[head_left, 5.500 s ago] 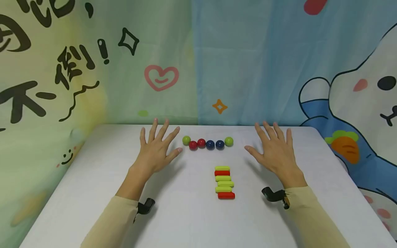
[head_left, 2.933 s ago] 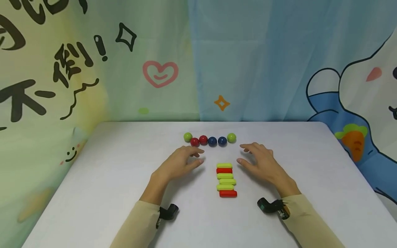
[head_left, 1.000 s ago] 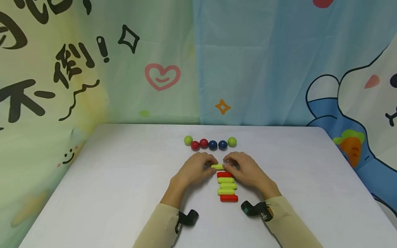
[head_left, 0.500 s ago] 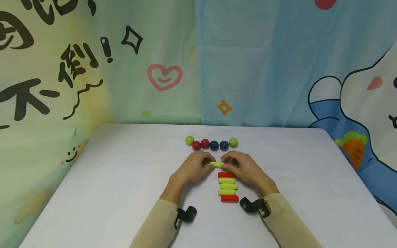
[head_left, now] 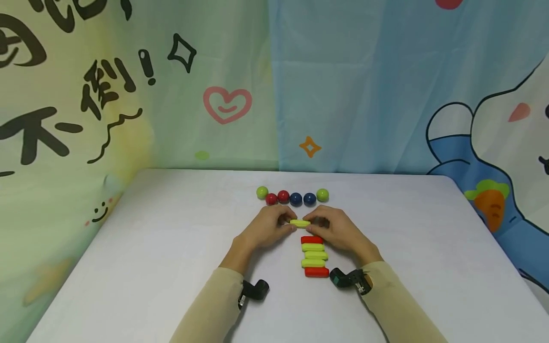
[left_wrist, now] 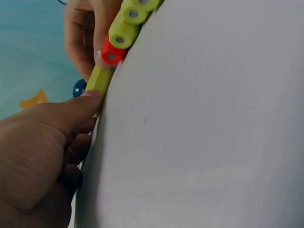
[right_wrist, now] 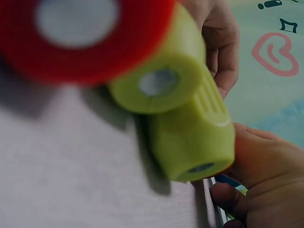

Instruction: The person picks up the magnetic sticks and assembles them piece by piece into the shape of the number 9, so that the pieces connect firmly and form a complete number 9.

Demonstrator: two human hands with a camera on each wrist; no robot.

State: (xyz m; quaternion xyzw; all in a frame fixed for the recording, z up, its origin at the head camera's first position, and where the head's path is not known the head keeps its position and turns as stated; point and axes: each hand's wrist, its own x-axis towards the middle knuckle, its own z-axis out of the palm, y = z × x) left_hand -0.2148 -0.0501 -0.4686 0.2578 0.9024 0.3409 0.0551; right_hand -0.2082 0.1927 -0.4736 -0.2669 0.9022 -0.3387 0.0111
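A yellow-green magnetic rod point(head_left: 300, 223) lies crosswise between my hands, just behind the row of rods. My left hand point(head_left: 266, 229) pinches its left end between thumb and fingers. At the other end, my right hand point(head_left: 341, 232) grips it the same way. In the left wrist view the held rod point(left_wrist: 99, 80) shows between both thumbs. Nearest to it in the row is a red rod point(head_left: 312, 239), followed by several yellow-green rods point(head_left: 316, 256) and another red rod point(head_left: 317, 272). In the right wrist view, row rods cover the held one.
Behind my hands runs a line of balls: a green ball point(head_left: 262, 192), two red balls point(head_left: 283, 196), two blue balls point(head_left: 296, 199) and another green ball point(head_left: 322, 195). All stand on a white table point(head_left: 171, 238) before a printed curtain point(head_left: 343, 85).
Both hands came down from wide apart and took the farthest yellow-green rod from the row. It has shifted away from the red rod, towards the balls.
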